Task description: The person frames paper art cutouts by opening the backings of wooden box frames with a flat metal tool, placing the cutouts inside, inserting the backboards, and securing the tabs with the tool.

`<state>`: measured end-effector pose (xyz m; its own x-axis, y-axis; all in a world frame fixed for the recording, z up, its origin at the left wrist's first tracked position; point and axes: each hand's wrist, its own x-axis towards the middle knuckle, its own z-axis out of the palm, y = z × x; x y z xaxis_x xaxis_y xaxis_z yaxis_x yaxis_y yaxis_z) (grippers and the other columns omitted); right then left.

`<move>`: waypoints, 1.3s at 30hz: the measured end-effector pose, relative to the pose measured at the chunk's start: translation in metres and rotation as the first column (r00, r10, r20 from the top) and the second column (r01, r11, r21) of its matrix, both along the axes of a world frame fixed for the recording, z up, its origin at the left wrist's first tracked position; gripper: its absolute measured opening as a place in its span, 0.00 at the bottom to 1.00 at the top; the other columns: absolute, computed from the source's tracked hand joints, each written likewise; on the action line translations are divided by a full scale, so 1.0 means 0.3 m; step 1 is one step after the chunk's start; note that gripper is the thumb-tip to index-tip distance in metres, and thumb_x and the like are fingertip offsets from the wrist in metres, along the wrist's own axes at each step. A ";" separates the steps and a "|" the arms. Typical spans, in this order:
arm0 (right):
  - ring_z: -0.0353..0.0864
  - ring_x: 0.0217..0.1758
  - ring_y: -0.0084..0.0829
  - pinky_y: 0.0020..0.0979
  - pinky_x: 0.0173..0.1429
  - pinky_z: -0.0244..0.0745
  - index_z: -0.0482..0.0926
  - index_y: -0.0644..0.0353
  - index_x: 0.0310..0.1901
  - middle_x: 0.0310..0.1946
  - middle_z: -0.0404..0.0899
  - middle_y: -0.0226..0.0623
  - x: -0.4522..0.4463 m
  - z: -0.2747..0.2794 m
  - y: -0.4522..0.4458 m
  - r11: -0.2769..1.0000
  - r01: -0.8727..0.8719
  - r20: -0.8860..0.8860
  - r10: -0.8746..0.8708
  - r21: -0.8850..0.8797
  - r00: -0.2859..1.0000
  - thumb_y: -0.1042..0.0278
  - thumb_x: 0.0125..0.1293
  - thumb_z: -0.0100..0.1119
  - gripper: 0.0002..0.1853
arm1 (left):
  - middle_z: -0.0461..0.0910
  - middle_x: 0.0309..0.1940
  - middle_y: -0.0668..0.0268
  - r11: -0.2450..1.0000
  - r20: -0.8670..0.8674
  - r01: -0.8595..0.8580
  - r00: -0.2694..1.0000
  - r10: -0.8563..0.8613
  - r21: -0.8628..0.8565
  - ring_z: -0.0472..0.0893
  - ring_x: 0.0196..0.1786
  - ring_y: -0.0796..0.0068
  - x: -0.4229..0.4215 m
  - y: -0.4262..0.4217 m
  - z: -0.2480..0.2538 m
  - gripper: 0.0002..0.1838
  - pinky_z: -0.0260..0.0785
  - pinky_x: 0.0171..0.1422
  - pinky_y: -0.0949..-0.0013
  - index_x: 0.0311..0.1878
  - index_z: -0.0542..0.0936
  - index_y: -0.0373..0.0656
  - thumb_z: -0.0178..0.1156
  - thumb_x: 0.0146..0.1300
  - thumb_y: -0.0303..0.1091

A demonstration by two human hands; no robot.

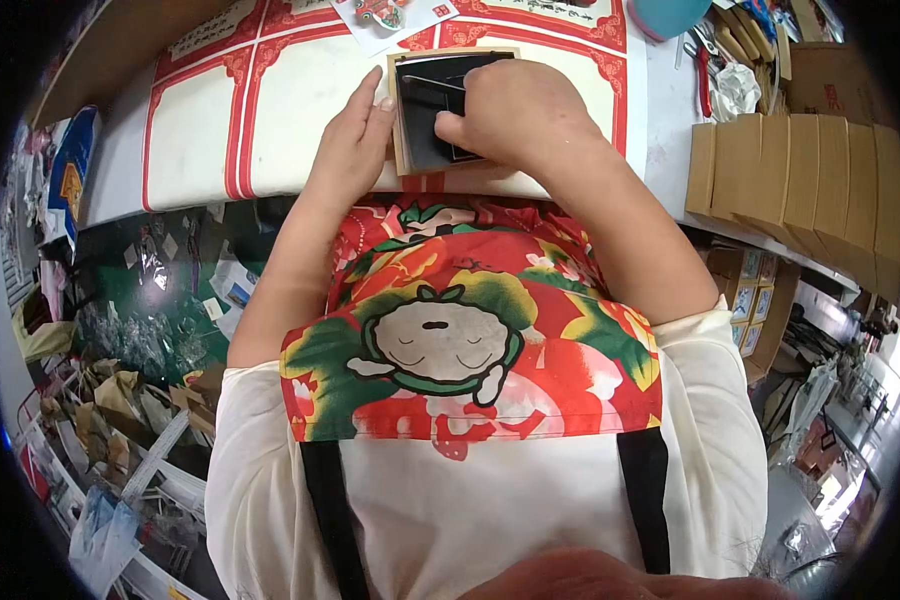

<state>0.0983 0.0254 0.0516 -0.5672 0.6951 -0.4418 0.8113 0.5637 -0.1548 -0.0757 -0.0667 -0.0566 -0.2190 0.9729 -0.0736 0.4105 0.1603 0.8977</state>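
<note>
A small frame with a light wooden rim [402,150] and a black back [425,135] lies on the table in front of me. My left hand [358,135] is against its left side, fingers stretched out and the thumb by the rim. Over the frame's right half, my right hand [525,112] is closed around a thin metal tool [432,83]. The tool's tip points left, near the frame's upper left corner. My right hand hides much of the black back and the right rim.
Red-bordered cream sheets [310,130] cover the table. Beyond the frame lies a white card [410,28] with a colourful small ornament [380,14]. On the right are a blue container [667,15], red-handled pliers [704,85] and a row of cardboard boxes [795,180].
</note>
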 end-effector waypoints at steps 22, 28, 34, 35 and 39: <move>0.75 0.34 0.45 0.39 0.40 0.71 0.78 0.65 0.34 0.31 0.73 0.42 0.164 -0.103 0.072 0.911 -0.410 -0.552 0.323 -0.037 0.769 0.59 0.66 0.61 0.15 | 0.76 0.41 0.64 0.952 -0.046 0.206 0.979 -0.201 0.228 0.77 0.38 0.77 -0.018 -0.046 0.038 0.19 0.70 0.42 0.74 0.59 0.76 0.40 0.59 0.65 0.26; 0.80 0.32 0.47 0.43 0.39 0.75 0.84 0.63 0.29 0.27 0.80 0.44 0.092 -0.124 0.101 0.886 -0.457 -0.222 0.432 -0.079 0.874 0.44 0.65 0.59 0.25 | 0.75 0.47 0.58 0.873 -0.312 0.470 0.856 -0.413 0.133 0.78 0.43 0.66 -0.001 -0.041 0.112 0.12 0.72 0.48 0.69 0.46 0.79 0.37 0.60 0.57 0.24; 0.84 0.29 0.44 0.42 0.39 0.79 0.86 0.60 0.28 0.21 0.81 0.44 0.041 -0.061 0.099 0.930 -0.355 0.009 0.357 -0.101 0.934 0.34 0.59 0.60 0.30 | 0.73 0.46 0.60 0.904 -0.176 0.372 0.924 -0.340 0.209 0.77 0.41 0.69 0.010 -0.042 0.058 0.09 0.71 0.45 0.71 0.38 0.75 0.37 0.65 0.58 0.26; 0.84 0.30 0.44 0.42 0.40 0.79 0.86 0.60 0.29 0.22 0.82 0.45 0.038 -0.062 0.099 0.941 -0.320 0.024 0.325 -0.112 0.946 0.33 0.59 0.60 0.31 | 0.73 0.45 0.60 0.900 -0.197 0.368 0.924 -0.326 0.234 0.77 0.40 0.70 0.011 -0.038 0.047 0.09 0.71 0.43 0.72 0.38 0.75 0.37 0.66 0.58 0.27; 0.86 0.34 0.43 0.41 0.41 0.79 0.86 0.61 0.30 0.26 0.83 0.46 0.022 -0.066 0.101 0.960 -0.268 0.046 0.273 -0.084 0.961 0.32 0.57 0.61 0.32 | 0.72 0.41 0.63 0.935 -0.136 0.313 0.947 -0.292 0.167 0.74 0.36 0.73 0.019 -0.028 0.046 0.11 0.69 0.40 0.74 0.38 0.74 0.38 0.68 0.58 0.28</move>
<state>0.1048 0.0556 0.0319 -0.7018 0.4818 -0.5247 0.6387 0.7517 -0.1640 -0.0699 -0.0749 -0.0427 0.0911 0.9885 0.1204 0.5093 -0.1502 0.8474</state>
